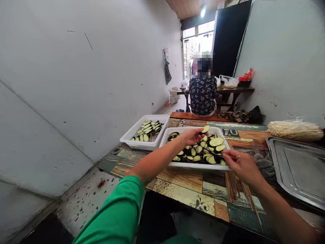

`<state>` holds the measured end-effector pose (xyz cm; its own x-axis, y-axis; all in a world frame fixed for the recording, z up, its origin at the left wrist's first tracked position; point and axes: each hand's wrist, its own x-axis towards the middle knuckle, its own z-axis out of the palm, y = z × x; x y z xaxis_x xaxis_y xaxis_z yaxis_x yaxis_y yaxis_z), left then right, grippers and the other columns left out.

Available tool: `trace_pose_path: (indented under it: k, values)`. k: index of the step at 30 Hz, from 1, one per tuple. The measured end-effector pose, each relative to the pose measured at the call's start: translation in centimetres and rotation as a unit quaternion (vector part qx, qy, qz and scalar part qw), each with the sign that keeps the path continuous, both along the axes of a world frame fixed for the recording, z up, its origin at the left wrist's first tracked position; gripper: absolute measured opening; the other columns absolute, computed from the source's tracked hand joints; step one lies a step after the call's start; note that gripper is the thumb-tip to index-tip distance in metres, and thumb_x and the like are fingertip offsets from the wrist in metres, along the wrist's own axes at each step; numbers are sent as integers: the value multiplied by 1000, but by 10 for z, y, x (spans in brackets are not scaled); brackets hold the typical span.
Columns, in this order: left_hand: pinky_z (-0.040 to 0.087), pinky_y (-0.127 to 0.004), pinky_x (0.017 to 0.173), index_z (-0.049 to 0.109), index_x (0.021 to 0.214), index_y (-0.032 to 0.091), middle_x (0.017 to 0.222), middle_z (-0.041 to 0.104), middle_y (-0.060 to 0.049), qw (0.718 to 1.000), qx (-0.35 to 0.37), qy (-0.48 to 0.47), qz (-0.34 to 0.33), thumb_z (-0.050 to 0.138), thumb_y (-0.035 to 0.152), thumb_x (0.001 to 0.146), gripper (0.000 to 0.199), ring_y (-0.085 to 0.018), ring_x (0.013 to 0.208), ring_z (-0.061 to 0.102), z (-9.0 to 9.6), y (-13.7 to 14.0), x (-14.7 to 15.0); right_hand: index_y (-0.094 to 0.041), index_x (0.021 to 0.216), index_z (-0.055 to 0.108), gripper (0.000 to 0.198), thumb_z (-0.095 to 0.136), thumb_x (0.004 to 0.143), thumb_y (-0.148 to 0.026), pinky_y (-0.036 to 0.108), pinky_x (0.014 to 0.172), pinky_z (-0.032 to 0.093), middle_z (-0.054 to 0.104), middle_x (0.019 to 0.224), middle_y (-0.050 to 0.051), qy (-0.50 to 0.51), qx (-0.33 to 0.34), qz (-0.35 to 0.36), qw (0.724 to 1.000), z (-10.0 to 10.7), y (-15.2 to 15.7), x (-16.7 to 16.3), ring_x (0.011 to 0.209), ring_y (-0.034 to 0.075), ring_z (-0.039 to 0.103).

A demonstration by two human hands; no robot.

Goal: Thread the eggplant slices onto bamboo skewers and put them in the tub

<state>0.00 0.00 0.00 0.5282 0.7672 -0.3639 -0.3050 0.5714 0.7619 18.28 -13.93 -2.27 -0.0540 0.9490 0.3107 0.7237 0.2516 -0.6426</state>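
My left hand [193, 136] is closed on an eggplant slice [205, 129], held above the far side of a white tray [195, 165]. Loose eggplant slices [196, 158] with dark skin and pale flesh fill this tray. At its right edge, my right hand [237, 162] is closed in a pinch, apparently on the end of a bamboo skewer hidden by the fingers. Larger eggplant slices [216, 142] lie in line just beyond its fingertips. Bare bamboo skewers [231, 189] lie on the table below and beside my right hand.
Another white tray [142, 145] at the left holds skewered eggplant slices [149, 128]. At the right are a metal tray [302, 166], a grey cloth [262, 162] and a bagged bundle of skewers [294, 129]. Beyond the patterned table [182, 195], a person [203, 95] sits on a bench facing away.
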Motion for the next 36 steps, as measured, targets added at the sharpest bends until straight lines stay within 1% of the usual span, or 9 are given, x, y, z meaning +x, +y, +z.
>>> trace_pose_path:
  k: [11, 15, 18, 20, 21, 24, 27, 31, 36]
  values:
    - [24, -11, 34, 56, 74, 11, 60, 54, -1, 994, 58, 81, -38, 57, 11, 80, 6, -3, 44, 46, -5, -14, 9, -19, 74, 68, 31, 47, 81, -40, 25, 48, 40, 66, 59, 2, 8, 40, -4, 999, -3, 0, -2, 51, 15, 56]
    - [13, -15, 34, 56, 75, 13, 59, 50, 2, 982, 130, 130, -51, 63, 27, 79, 16, -2, 39, 35, -6, -19, 10, -18, 75, 68, 31, 46, 81, -39, 25, 48, 38, 65, 58, 2, 17, 46, -22, 999, -7, 2, -4, 50, 15, 55]
    - [23, -16, 39, 59, 92, 16, 68, 58, -1, 975, 153, 147, -70, 53, 44, 83, 30, -4, 42, 38, -11, -19, 7, -17, 77, 68, 30, 45, 81, -36, 25, 50, 38, 67, 61, 3, 43, 65, -45, 996, -11, 3, -7, 52, 15, 56]
    - [36, -19, 48, 59, 102, 16, 73, 63, -3, 938, 252, 235, -38, 52, 48, 83, 38, -7, 50, 47, -17, -18, 5, -16, 77, 68, 28, 45, 81, -33, 25, 51, 38, 67, 62, 4, 81, 77, -59, 992, -12, 5, -8, 53, 16, 57]
    - [39, -21, 53, 61, 105, 15, 76, 65, -4, 895, 333, 294, -36, 55, 46, 81, 39, -9, 54, 51, -20, -19, 4, -16, 76, 67, 27, 46, 81, -32, 25, 51, 38, 67, 62, 4, 100, 83, -69, 989, -13, 6, -9, 54, 16, 57]
    - [45, -27, 78, 66, 107, 15, 94, 70, -8, 721, 542, 387, -191, 66, 43, 72, 44, -18, 82, 61, -27, -24, 3, -17, 78, 67, 25, 46, 82, -29, 24, 54, 40, 69, 68, 4, 126, 95, -95, 983, -14, 9, -9, 59, 16, 60]
    - [41, -30, 91, 63, 118, 17, 117, 65, -10, 614, 593, 413, -317, 63, 47, 74, 54, -24, 105, 59, -32, -31, 5, -17, 78, 67, 23, 46, 83, -27, 24, 56, 40, 70, 70, 4, 134, 101, -101, 981, -16, 11, -9, 61, 15, 61]
    - [38, -31, 97, 52, 132, 14, 129, 57, -12, 577, 567, 461, -364, 60, 47, 76, 65, -25, 115, 55, -36, -31, 7, -17, 80, 66, 24, 46, 84, -28, 24, 56, 38, 68, 70, 4, 135, 115, -100, 979, -16, 10, -9, 60, 15, 58]
    - [42, -26, 81, 55, 129, 19, 105, 68, -5, 602, 553, 414, -401, 67, 42, 72, 62, -20, 95, 59, -30, -24, -2, -17, 80, 65, 24, 45, 84, -29, 25, 55, 38, 67, 67, 4, 141, 125, -92, 978, -18, 11, -8, 58, 15, 57]
